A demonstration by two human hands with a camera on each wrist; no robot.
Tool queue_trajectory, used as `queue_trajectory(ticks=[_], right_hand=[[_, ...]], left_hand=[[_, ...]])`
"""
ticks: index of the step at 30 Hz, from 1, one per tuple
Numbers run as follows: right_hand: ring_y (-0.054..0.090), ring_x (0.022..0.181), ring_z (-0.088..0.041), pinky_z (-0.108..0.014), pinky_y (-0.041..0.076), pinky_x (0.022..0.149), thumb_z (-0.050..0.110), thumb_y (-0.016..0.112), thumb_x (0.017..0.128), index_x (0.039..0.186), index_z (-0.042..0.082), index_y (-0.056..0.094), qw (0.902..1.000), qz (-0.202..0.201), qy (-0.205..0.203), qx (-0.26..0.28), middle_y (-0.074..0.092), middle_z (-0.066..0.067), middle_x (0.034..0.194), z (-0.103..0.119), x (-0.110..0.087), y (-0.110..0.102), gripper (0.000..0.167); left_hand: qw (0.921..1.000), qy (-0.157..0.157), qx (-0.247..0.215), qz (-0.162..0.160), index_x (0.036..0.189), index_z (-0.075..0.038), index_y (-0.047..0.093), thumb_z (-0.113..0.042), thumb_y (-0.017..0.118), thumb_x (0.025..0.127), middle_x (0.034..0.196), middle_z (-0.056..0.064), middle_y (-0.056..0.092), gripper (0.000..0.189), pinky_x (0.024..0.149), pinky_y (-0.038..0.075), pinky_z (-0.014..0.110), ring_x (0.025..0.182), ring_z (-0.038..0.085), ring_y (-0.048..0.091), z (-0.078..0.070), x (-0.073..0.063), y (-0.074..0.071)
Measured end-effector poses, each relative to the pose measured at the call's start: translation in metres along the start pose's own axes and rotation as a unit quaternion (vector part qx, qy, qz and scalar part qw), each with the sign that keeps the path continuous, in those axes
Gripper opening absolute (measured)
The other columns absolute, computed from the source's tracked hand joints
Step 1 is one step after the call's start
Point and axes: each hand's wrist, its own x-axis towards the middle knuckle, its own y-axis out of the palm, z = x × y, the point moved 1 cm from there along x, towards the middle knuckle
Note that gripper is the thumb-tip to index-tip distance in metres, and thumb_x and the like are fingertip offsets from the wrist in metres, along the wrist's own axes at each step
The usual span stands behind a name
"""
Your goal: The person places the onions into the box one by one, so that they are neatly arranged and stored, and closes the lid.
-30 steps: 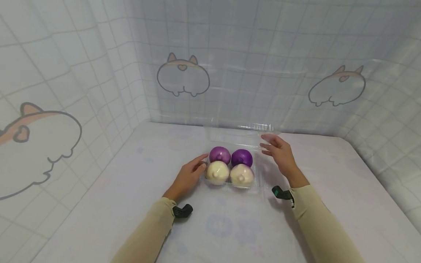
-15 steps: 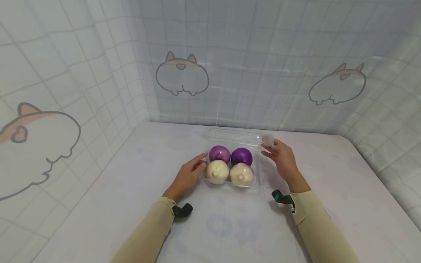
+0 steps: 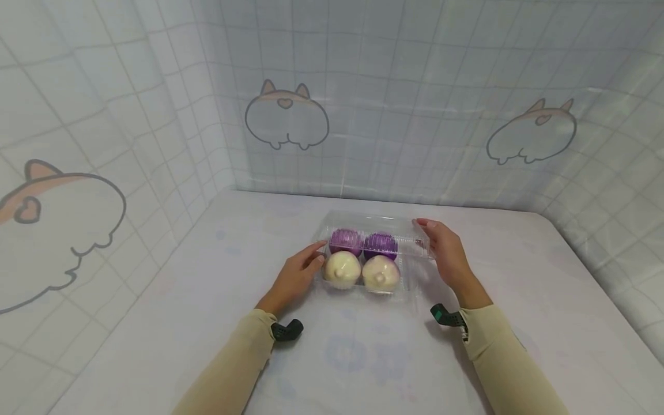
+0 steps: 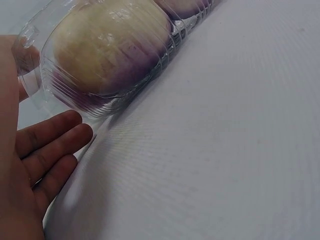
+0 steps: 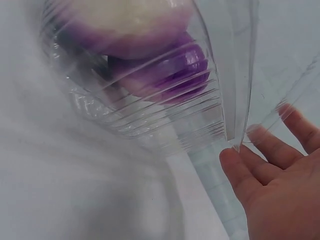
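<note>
Two purple and two cream round onion-like vegetables point(image 3: 342, 270) sit in a clear plastic hinged box point(image 3: 410, 282) on the table. Its transparent lid point(image 3: 370, 222) leans forward over the back pair, tilted and part-way down. My left hand point(image 3: 295, 279) rests against the box's left side; three fingers point(image 4: 60, 142) lie loosely straight beside its ribbed wall in the left wrist view. My right hand point(image 3: 447, 251) is at the lid's right end. In the right wrist view its extended fingertips point(image 5: 262, 135) touch the clear plastic, some seen through it.
A pale, faintly printed cloth covers the table point(image 3: 342, 357). Behind it hangs a gridded curtain point(image 3: 384, 132) with corgi drawings, which continues along both sides. A dark wrist device point(image 3: 287, 330) sits on the left cuff, another point(image 3: 447, 316) on the right.
The lid has swung forward and down from the back, now lying over the purple vegetables. My right hand has followed it slightly. The left hand and box have stayed put.
</note>
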Motion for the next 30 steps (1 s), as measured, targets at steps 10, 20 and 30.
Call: queue_trajectory(ticks=[10,20,30], right_hand=[[0.039,0.141,-0.028,-0.044,0.032,0.114,0.035,0.047,0.107,0.141,-0.003,0.050,0.9993,-0.012,-0.019,-0.029,0.047,-0.015,0.149,-0.001,-0.006,0.003,0.051],[0.045,0.135,-0.025,-0.030,0.043,0.106,0.031,0.051,0.106,0.138,-0.006,0.051,0.9993,-0.027,-0.016,-0.018,0.049,-0.017,0.146,-0.004,-0.009,0.003,0.049],[0.049,0.130,-0.025,-0.041,0.041,0.109,0.033,0.055,0.104,0.139,0.001,0.053,0.9964,-0.021,-0.012,-0.081,0.053,-0.013,0.143,-0.003,-0.015,0.001,0.047]], left_hand=[[1.0000,0.007,-0.006,-0.001,0.148,-0.027,0.051,-0.035,0.050,0.106,0.144,0.001,0.055,0.043,0.108,0.040,0.047,0.127,0.021,0.053,0.003,-0.001,-0.002],[0.9997,0.023,0.000,0.000,0.152,-0.029,0.045,-0.052,0.043,0.105,0.152,-0.002,0.046,0.052,0.114,0.032,0.044,0.138,0.019,0.044,0.004,0.000,-0.001],[0.9999,0.007,0.003,-0.015,0.152,-0.022,0.044,-0.052,0.045,0.104,0.139,0.007,0.058,0.057,0.112,0.036,0.047,0.133,0.023,0.049,0.001,-0.001,-0.002]])
